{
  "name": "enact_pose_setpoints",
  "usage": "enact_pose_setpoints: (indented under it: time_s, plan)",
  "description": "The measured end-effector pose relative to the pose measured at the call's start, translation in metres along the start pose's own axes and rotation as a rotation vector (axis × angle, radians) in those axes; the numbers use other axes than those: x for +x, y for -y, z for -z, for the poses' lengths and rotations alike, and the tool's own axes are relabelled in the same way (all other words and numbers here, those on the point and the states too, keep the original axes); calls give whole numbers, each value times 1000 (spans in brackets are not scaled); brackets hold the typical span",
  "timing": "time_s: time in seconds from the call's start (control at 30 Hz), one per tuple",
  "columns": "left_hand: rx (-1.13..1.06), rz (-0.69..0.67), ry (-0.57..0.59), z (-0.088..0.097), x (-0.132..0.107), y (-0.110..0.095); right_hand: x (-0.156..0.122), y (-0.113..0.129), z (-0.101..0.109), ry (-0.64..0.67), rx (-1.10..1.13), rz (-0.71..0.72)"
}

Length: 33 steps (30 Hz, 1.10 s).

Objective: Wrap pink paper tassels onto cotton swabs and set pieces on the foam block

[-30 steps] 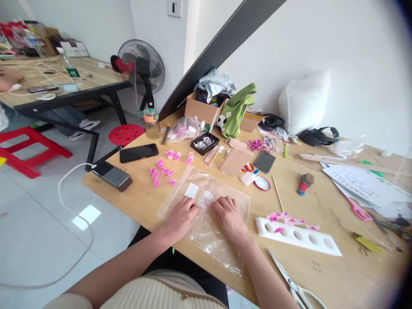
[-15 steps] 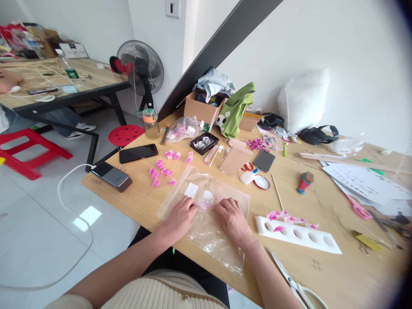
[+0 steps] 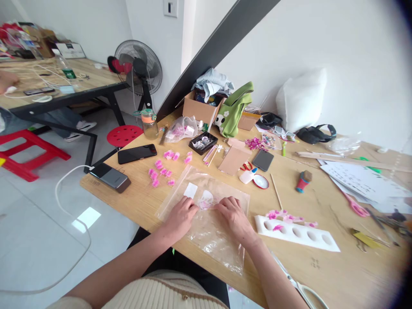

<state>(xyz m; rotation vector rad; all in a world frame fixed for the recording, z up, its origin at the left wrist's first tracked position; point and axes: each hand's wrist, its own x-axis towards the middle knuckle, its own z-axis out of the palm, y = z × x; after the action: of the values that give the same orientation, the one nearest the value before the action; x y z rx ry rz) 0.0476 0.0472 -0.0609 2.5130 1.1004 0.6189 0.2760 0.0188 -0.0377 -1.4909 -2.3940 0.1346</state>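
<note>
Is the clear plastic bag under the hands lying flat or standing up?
Flat. The clear plastic bag lies spread on the wooden table, with the left hand and right hand resting on it.

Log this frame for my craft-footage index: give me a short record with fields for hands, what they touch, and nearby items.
left hand: left hand palm down on the clear plastic bag, fingertips at a small pink piece
right hand: right hand on the same bag, fingertips at the pink piece
surface: wooden table
right of the hands: white foam strip with holes, pink bits along its far edge
left of the hands: pink clips, two black phones
near edge: scissors
</note>
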Motion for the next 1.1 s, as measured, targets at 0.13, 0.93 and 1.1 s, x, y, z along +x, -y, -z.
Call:
enact_pose_setpoints:
  time_s: [0.13, 0.93, 1.1]
  plan:
    - [-4, -3, -4, -1, 0, 1, 2, -3, 1, -23, 3, -23]
    - [-1, 7, 1, 1, 0, -1, 10, 0, -6, -68, -95, -70]
    - [0, -3, -5, 0, 0, 0, 6, 6, -7, -55, -83, -51]
